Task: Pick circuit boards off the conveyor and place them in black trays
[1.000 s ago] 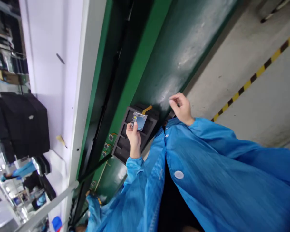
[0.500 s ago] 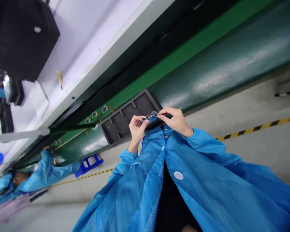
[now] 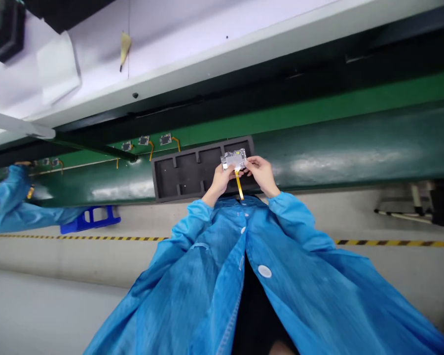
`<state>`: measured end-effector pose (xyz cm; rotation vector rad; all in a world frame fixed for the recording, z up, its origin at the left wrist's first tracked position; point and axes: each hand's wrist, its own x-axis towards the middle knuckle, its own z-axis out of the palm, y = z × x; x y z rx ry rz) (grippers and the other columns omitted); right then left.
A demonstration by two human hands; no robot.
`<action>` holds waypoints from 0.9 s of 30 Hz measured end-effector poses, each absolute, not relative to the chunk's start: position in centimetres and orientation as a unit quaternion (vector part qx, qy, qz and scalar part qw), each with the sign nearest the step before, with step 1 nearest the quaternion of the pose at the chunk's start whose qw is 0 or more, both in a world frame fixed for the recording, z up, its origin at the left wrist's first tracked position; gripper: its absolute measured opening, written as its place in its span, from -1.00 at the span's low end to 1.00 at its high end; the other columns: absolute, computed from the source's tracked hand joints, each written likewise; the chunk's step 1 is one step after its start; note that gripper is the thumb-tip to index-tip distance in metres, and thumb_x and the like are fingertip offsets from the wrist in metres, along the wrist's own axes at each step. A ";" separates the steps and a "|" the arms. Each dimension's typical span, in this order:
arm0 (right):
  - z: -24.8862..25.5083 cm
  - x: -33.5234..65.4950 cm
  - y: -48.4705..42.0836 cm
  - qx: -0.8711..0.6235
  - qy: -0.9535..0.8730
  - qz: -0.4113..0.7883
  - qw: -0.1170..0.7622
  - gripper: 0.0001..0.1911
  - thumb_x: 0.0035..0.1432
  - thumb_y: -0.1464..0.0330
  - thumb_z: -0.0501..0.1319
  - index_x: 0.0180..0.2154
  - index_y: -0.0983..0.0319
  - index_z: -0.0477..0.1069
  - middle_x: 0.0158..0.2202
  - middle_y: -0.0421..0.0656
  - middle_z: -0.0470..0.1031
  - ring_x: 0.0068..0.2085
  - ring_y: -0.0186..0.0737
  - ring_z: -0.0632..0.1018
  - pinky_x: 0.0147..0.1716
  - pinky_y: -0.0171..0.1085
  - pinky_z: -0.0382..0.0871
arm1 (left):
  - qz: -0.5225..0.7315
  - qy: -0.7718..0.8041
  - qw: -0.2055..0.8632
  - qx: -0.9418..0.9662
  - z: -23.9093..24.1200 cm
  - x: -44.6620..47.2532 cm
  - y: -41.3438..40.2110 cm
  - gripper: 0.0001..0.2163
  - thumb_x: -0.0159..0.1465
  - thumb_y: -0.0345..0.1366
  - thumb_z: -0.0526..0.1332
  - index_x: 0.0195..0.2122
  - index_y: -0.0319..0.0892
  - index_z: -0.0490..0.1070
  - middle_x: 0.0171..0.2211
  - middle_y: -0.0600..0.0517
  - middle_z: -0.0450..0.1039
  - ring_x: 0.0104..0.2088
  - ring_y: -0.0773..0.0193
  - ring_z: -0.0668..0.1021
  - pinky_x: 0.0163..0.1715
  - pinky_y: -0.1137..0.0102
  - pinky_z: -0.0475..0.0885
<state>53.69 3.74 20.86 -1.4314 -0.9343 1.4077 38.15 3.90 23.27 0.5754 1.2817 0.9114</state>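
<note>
A small circuit board (image 3: pixel 234 159) with a silvery plate on its face is held up between my two hands. A yellow ribbon cable (image 3: pixel 239 185) hangs from its lower edge. My left hand (image 3: pixel 221 180) pinches the lower left part, thumb on the face. At the right edge, the closed fingers of my right hand (image 3: pixel 261 174) grip the same board. Below the board lies a black compartment tray (image 3: pixel 187 173), partly covered by my hands.
Several boards with orange cables, one of them a near board (image 3: pixel 165 139), lie along the green work surface (image 3: pixel 318 143). A metal bar (image 3: pixel 18 123) crosses at left below a white shelf (image 3: pixel 170 44). A co-worker's blue sleeve (image 3: pixel 7 197) and a blue stool (image 3: pixel 92 219) are at left.
My view has turned and levelled. The board, seen nearly edge-on before, is now tilted with its face toward me, and its yellow cable shows. Both hands still hold it.
</note>
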 end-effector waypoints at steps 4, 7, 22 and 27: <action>19.4 54.5 3.5 -0.621 -0.452 0.497 0.404 -0.53 0.17 0.06 0.33 -0.01 0.21 0.43 -0.11 -0.07 0.60 -0.40 -0.25 0.54 -0.41 -0.25 0.47 | 0.394 0.581 0.682 0.207 21.7 39.5 7.2 -0.87 0.43 -0.36 0.33 -0.08 -0.31 0.49 -0.25 -0.15 0.68 -0.37 0.26 0.69 -0.12 0.31 0.64; 19.3 54.8 2.6 -0.615 -0.520 0.453 0.383 -0.62 0.21 0.15 0.25 -0.02 0.23 0.46 -0.14 -0.06 0.61 -0.39 -0.24 0.52 -0.31 -0.22 0.50 | 0.378 0.582 0.686 0.219 21.2 40.1 8.7 -0.87 0.42 -0.38 0.34 -0.07 -0.32 0.50 -0.30 -0.12 0.67 -0.41 0.29 0.68 -0.15 0.33 0.65; 19.2 54.9 2.7 -0.629 -0.662 0.314 0.259 -0.63 0.32 0.23 0.10 -0.01 0.25 0.56 -0.03 0.03 0.60 -0.34 -0.13 0.52 -0.23 -0.13 0.46 | 0.294 0.610 0.676 0.292 20.1 39.4 8.0 -0.75 0.31 -0.25 0.45 -0.10 -0.28 0.52 -0.32 -0.10 0.65 -0.43 0.23 0.67 -0.26 0.33 0.64; 19.5 54.2 3.1 -0.647 -0.697 0.256 0.172 -0.65 0.39 0.27 0.09 0.01 0.21 0.60 0.03 0.01 0.60 -0.08 0.03 0.61 -0.26 -0.16 0.39 | 0.243 0.613 0.579 0.480 22.3 33.3 6.4 -0.63 0.20 -0.10 0.53 -0.11 -0.22 0.54 -0.38 -0.10 0.65 -0.32 0.12 0.69 -0.15 0.31 0.61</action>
